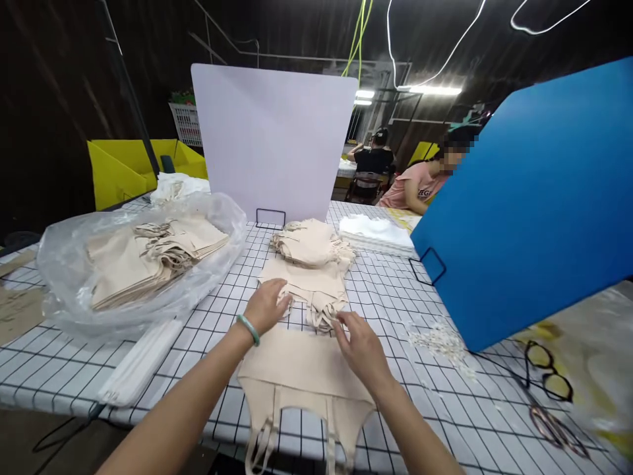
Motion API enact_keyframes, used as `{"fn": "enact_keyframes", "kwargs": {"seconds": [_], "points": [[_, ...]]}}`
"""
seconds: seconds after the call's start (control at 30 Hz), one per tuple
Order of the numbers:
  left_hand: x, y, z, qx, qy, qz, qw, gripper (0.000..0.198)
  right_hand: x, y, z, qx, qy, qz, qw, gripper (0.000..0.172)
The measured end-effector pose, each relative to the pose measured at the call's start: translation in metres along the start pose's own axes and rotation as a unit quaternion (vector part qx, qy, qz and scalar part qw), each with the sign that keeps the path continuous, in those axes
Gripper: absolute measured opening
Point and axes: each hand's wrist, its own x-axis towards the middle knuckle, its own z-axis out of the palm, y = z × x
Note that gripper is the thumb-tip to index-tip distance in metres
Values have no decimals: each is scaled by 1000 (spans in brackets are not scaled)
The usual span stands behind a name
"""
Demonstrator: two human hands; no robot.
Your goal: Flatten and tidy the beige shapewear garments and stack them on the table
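A beige camisole top (301,363) lies flat before me, its thin straps pointing my way over the table's near edge. Just beyond it is another beige top (316,280) with bunched straps (324,313) facing me, and a pile of beige tops (311,241) rests on its far part. My left hand (267,307), a green bangle on its wrist, is at that second top's near left corner, fingers apart and curved. Beside the bunched straps is my right hand (363,349), thumb and fingers apart; whether it touches them I cannot tell.
A clear plastic bag (59,264) of beige tops lies left, near a white bundle (143,363). White folded cloths (376,231) lie behind right. White (271,132) and blue boards (534,198) stand upright. Glasses (548,373) and scissors (556,425) lie right. A person (420,181) sits beyond.
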Motion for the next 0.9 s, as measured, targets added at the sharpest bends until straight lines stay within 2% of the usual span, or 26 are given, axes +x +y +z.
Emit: {"fn": "enact_keyframes", "kwargs": {"seconds": [0.1, 0.23, 0.33, 0.47, 0.6, 0.7, 0.8, 0.9], "points": [[50, -27, 10, 42, -5, -135, 990, 32, 60, 11, 6, 22, -4, 120, 993, 21], [92, -61, 31, 64, -30, -196, 978, 35, 126, 37, 33, -18, 0, 218, 976, 22], [101, -66, 44, 60, -52, -168, 983, 37, 150, 48, 50, -47, -5, 263, 964, 27], [104, -54, 54, 31, -65, -74, 995, 38, 159, 50, 57, -80, -13, 290, 953, 30], [108, -44, 57, -7, -40, 34, 999, 35, 155, 47, 55, -107, -14, 252, 962, 16], [112, -33, 55, -30, -31, 98, 994, 35, 149, 39, 50, -127, 0, 193, 973, 17], [119, -16, 51, -29, -63, 152, 986, 47, 144, 32, 43, -140, 19, 87, 986, 18], [131, 2, 49, -2, -130, 173, 976, 61, 144, 26, 36, -118, 35, -9, 992, 21]]}}
